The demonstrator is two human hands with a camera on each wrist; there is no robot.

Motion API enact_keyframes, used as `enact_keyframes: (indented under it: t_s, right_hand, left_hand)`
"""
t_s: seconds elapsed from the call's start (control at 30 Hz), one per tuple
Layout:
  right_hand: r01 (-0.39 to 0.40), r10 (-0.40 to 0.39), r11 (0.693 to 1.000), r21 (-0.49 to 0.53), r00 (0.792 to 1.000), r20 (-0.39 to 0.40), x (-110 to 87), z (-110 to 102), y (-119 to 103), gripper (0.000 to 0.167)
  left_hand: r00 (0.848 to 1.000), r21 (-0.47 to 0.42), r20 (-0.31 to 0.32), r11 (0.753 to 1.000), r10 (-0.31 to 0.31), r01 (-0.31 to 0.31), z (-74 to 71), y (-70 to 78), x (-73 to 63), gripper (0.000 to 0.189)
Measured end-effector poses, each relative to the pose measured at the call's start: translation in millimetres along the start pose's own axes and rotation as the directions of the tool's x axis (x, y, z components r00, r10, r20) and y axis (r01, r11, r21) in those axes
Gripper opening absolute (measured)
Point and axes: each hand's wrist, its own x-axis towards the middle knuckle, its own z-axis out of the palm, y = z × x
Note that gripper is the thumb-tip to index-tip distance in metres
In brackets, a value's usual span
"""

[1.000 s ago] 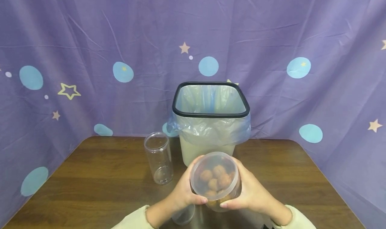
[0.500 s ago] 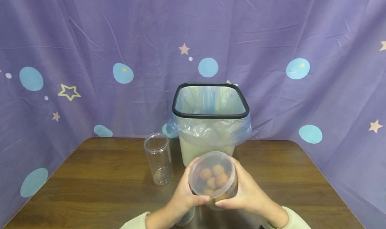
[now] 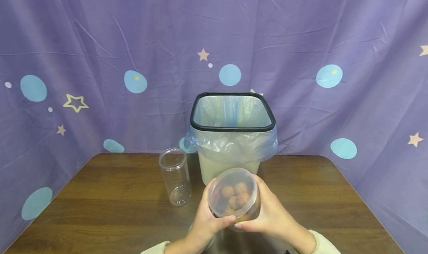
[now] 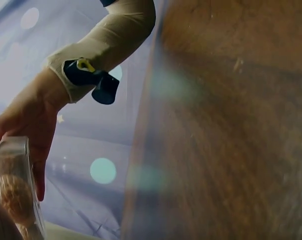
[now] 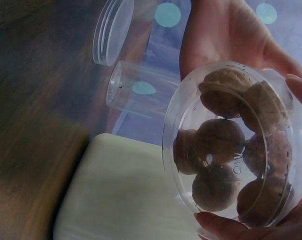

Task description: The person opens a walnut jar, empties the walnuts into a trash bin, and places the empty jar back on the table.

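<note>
**Two hands cradle a jar of walnuts above the table**

A person's left hand and right hand wrap round a clear plastic jar from either side, fingers and thumbs curled against its wall, the two thumbs nearly meeting under it. The jar is held above the near edge of the brown wooden table, just in front of a cream waste bin lined with a pale blue bag. It is tipped, its long axis leaning up and back toward the person, so that one round end faces the head camera; which end that is cannot be told. Brown walnuts crowd together inside, seen through the clear base in the right wrist view. To the left of the hands an empty clear jar stands upright, close beside the bin. A clear lid lies on the table near it. Cream sleeves cover both forearms. A purple cloth printed with stars and blue dots hangs behind.
</note>
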Motion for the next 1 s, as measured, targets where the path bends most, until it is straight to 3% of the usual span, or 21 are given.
enact_keyframes:
  t_s: [0.23, 0.63, 1.0]
  right_hand:
    - [0.010, -0.011, 1.000, -0.019, 0.999, -0.030, 0.8, 5.4, 1.7, 0.107]
    - [-0.001, -0.006, 0.996, -0.087, 0.996, -0.089, -0.8, 14.1, 0.6, 0.109]
    - [-0.067, 0.052, 0.990, -0.121, 0.991, -0.122, -3.4, 24.3, -3.1, 0.113]
  left_hand:
    - [0.996, 0.055, -0.091, 0.998, -0.016, 0.022, 6.8, -2.6, -2.1, 0.096]
    - [0.989, 0.052, -0.145, 0.998, -0.018, 0.026, 12.3, -5.0, -2.5, 0.092]
    - [0.981, 0.019, -0.173, 0.995, -0.091, 0.096, 17.7, -4.9, -3.4, 0.093]
